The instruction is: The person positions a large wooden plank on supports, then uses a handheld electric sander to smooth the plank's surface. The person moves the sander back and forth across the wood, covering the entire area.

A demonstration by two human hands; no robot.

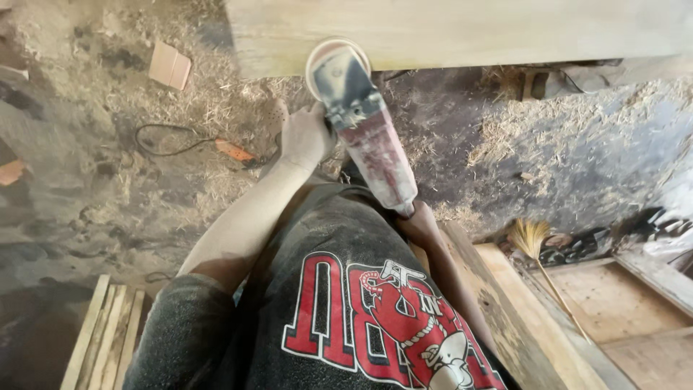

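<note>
A dusty red angle grinder [368,137] with a round sanding disc [325,56] is pressed against the edge of a pale wooden plank [462,29] at the top. My left hand [304,133] grips the grinder near its head, covered in sawdust. My right hand [417,222] holds the rear end of the grinder body, low by my shirt and partly hidden. My dark shirt with a red and white print fills the bottom middle.
Wood shavings and dust cover the ground. A black cable [170,141] loops at the left, near an orange scrap [234,150]. Stacked boards [105,339] lie at bottom left. More planks [520,310] and a straw broom [534,242] sit at the right.
</note>
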